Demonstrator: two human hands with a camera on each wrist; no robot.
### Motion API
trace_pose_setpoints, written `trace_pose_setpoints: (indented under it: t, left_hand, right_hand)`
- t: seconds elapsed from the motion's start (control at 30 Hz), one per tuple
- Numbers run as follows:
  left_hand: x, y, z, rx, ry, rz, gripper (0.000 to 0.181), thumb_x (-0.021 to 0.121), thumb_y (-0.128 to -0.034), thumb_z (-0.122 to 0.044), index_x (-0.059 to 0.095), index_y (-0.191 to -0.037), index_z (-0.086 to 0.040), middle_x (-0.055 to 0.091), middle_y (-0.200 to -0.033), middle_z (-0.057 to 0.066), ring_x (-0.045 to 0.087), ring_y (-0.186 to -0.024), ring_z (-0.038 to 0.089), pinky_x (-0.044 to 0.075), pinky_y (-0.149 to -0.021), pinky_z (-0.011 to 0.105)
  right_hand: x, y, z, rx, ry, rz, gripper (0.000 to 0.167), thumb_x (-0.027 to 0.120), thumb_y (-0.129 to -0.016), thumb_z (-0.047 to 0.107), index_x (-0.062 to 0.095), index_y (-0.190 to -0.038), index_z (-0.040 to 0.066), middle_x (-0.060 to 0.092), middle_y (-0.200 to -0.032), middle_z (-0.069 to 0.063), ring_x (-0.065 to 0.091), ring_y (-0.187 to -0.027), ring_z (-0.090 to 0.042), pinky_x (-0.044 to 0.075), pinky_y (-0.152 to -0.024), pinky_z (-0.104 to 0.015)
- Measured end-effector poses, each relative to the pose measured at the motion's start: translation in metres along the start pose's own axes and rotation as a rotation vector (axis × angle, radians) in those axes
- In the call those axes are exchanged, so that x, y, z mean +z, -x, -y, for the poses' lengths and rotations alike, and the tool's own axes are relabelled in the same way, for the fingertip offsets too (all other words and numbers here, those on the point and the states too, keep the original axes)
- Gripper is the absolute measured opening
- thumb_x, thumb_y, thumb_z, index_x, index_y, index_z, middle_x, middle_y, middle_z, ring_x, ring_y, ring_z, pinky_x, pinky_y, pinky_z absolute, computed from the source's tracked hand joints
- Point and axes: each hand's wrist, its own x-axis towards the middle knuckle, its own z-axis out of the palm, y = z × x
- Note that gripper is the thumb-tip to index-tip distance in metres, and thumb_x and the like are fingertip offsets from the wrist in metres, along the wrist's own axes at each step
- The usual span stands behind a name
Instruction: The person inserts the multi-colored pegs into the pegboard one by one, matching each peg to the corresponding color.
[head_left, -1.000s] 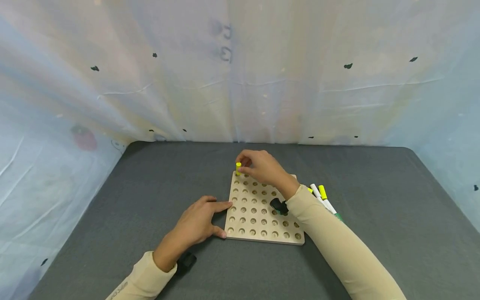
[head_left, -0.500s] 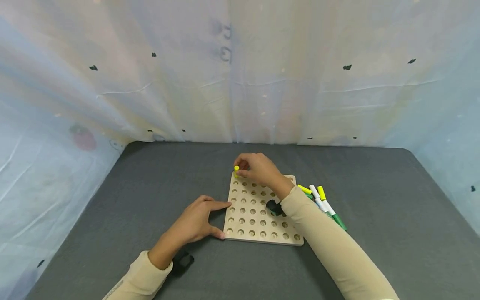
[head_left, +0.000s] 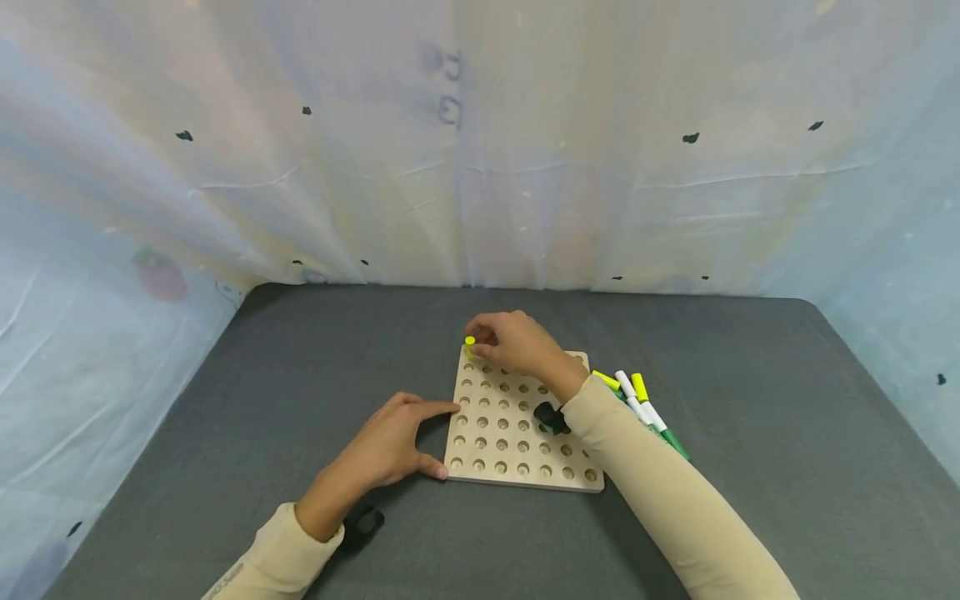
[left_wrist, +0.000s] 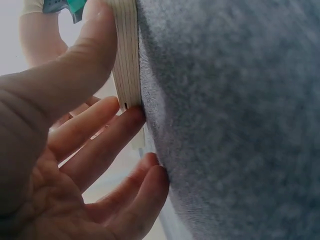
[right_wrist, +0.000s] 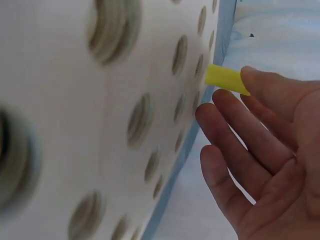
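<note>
A pale wooden board (head_left: 491, 433) with rows of round holes lies on the grey table. At its far left corner stands a yellow peg (head_left: 470, 343), pinched between thumb and fingers of the right hand (head_left: 517, 343). The right wrist view shows that yellow peg (right_wrist: 225, 79) at the board's surface (right_wrist: 165, 75), the other fingers of the right hand (right_wrist: 270, 135) loosely bent. Along the board's left edge the left hand (head_left: 390, 442) touches with spread thumb and index finger. In the left wrist view the left hand (left_wrist: 75, 150) has its fingertips against the board's side (left_wrist: 128, 60).
Right of the board lie several markers or pegs: a yellow one (head_left: 606, 380), a white one (head_left: 626, 383) and a white-and-green one (head_left: 663, 425), partly behind the right sleeve (head_left: 667, 483). A pale curtain (head_left: 525, 167) hangs behind the grey table (head_left: 337, 350).
The right hand has moved slightly down and left with the yellow peg, which stands lower at the board's corner. The left hand stays at the board's edge.
</note>
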Motion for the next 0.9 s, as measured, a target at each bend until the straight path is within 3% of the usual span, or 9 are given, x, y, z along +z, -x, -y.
trace_pose_setpoints:
  t: [0.23,0.47,0.7,0.9]
  left_hand:
    - [0.002,-0.001,-0.001,0.082,-0.064,-0.060,0.089,0.096,-0.0492,-0.043,0.066,-0.131,-0.022,0.069,-0.124,0.002,0.058,-0.119,0.028,0.050,-0.096,0.050]
    - [0.000,-0.005,0.003,0.052,-0.037,-0.023,0.079,0.093,-0.0595,-0.037,0.065,-0.133,-0.029,0.066,-0.127,0.000,0.054,-0.124,0.024,0.047,-0.099,0.050]
    - [0.000,-0.009,-0.001,0.062,-0.040,-0.038,0.081,0.093,-0.0586,-0.037,0.063,-0.134,-0.032,0.064,-0.130,-0.001,0.053,-0.126,0.023,0.047,-0.098,0.051]
    - [-0.001,-0.008,-0.002,0.063,-0.069,-0.044,0.081,0.094,-0.0574,-0.040,0.064,-0.132,-0.033,0.065,-0.128,-0.003,0.054,-0.125,0.022,0.049,-0.094,0.051]
  right_hand:
    - [-0.027,0.034,-0.020,0.021,0.008,-0.065,0.042,0.061,-0.101,0.026,0.054,-0.140,0.014,0.073,-0.120,-0.004,0.071,-0.102,-0.021,0.055,-0.086,-0.042]
    - [-0.056,0.088,-0.065,0.086,0.105,-0.112,0.038,0.061,-0.100,0.025,0.058,-0.135,0.011,0.073,-0.116,-0.006,0.070,-0.102,-0.025,0.054,-0.083,-0.046]
    - [-0.082,0.136,-0.116,0.222,0.255,-0.121,0.036,0.059,-0.100,0.020,0.058,-0.133,0.006,0.073,-0.114,-0.013,0.069,-0.102,-0.031,0.052,-0.085,-0.053]
    - [-0.083,0.158,-0.147,0.140,0.427,-0.238,0.029,0.063,-0.097,0.016,0.065,-0.124,0.006,0.073,-0.107,-0.013,0.069,-0.092,-0.031,0.053,-0.076,-0.053]
